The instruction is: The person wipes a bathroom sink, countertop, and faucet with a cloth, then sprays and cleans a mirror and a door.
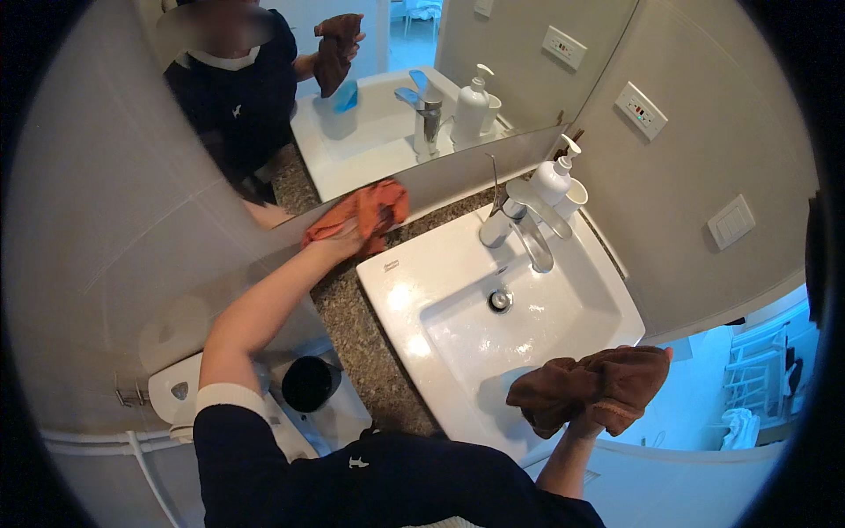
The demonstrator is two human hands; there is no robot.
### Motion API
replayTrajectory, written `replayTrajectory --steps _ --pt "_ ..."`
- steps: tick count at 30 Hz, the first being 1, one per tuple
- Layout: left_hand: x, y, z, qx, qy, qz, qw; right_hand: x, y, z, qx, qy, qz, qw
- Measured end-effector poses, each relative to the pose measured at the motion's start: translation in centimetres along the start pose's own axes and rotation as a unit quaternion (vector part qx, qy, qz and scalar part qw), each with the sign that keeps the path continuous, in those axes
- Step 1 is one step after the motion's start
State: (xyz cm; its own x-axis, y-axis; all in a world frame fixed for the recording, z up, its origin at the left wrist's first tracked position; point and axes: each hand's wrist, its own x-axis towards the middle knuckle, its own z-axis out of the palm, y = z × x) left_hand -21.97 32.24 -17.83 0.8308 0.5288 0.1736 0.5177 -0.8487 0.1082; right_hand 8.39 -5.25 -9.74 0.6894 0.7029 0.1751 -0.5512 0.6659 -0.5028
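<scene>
My left hand (344, 239) presses an orange cloth (370, 208) into the back corner of the speckled stone counter (360, 323), against the strip of wall below the mirror. Over the near right rim of the white washbasin (396, 290), my right hand (584, 422) holds up a bunched brown cloth (594, 386), which hides most of its fingers. A chrome mixer tap (515, 218) stands at the back of the basin, and the round drain plug (500, 301) shows in the bowl. Wet-looking glints lie on the white ceramic.
Behind the tap are a white pump bottle (551, 181) and a white cup (574, 197). The mirror (370, 132) spans the back wall. At lower left are a toilet (175, 389) and a black bin (309, 383). A socket (640, 111) and switch plate (731, 222) are on the right wall.
</scene>
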Motion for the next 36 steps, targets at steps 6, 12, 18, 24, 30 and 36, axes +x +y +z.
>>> replayTrajectory --steps 6,12,18,24,30,36 --pt "15.1 2.4 3.2 -0.122 -0.077 0.028 0.989 0.7 2.6 -1.3 0.125 0.148 0.019 0.981" --pt "24.5 4.8 7.2 -0.145 -0.209 -0.022 0.967 0.9 2.7 2.7 -0.068 0.057 0.082 0.993" --pt "21.0 5.2 6.5 -0.226 -0.294 0.023 0.929 -0.5 2.4 -1.3 -0.179 0.223 0.008 0.958" --pt "5.5 1.3 6.6 -0.460 -0.156 0.091 0.869 0.1 1.2 4.6 -0.021 0.033 0.242 0.970" --pt "-10.5 -0.7 4.8 -0.366 -0.098 -0.098 0.920 -2.3 2.2 2.0 -0.270 0.242 0.155 0.919" --pt "-22.6 4.5 0.1 -0.364 -0.052 -0.155 0.917 -2.4 -0.3 -5.3 -0.193 -0.018 0.146 0.970"
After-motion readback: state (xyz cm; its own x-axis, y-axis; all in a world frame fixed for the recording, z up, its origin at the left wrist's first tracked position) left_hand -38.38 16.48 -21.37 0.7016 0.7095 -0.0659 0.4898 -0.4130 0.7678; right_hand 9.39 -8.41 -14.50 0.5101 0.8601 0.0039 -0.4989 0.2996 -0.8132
